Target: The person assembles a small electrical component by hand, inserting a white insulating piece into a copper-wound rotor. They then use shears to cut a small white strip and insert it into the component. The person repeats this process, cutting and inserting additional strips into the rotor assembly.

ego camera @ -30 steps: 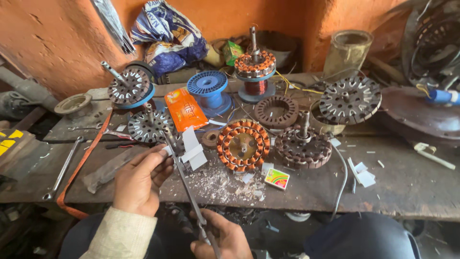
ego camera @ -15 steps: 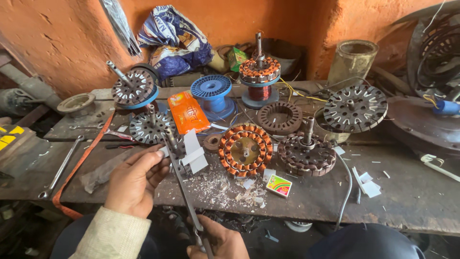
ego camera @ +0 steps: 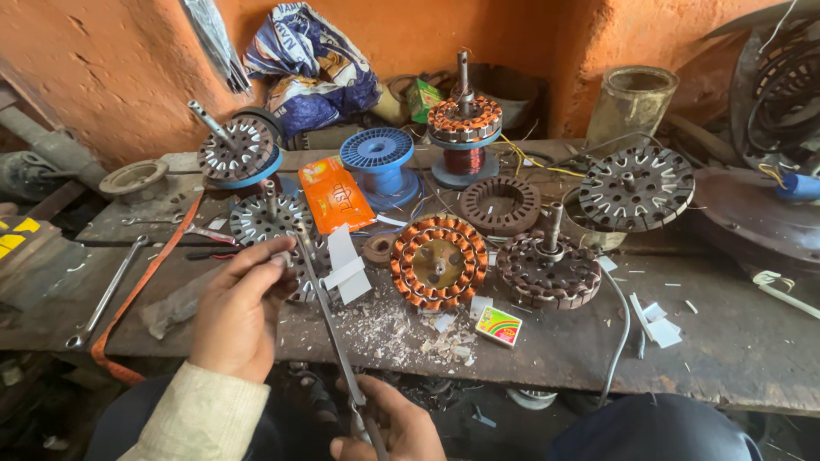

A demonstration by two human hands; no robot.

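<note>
At the counter's (ego camera: pixel 726 341) front edge, the right hand (ego camera: pixel 389 427) grips long scissors (ego camera: pixel 329 320); the left hand (ego camera: pixel 239 312) pinches their tip beside a bare stator (ego camera: pixel 269 222).

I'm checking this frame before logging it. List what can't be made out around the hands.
- Right hand, head view: cut off by the bottom edge; its grip on the long scissors is partly hidden.
- Left hand: fingertips hide the small piece they pinch.
- Bare stator: partly behind the left hand.
</note>
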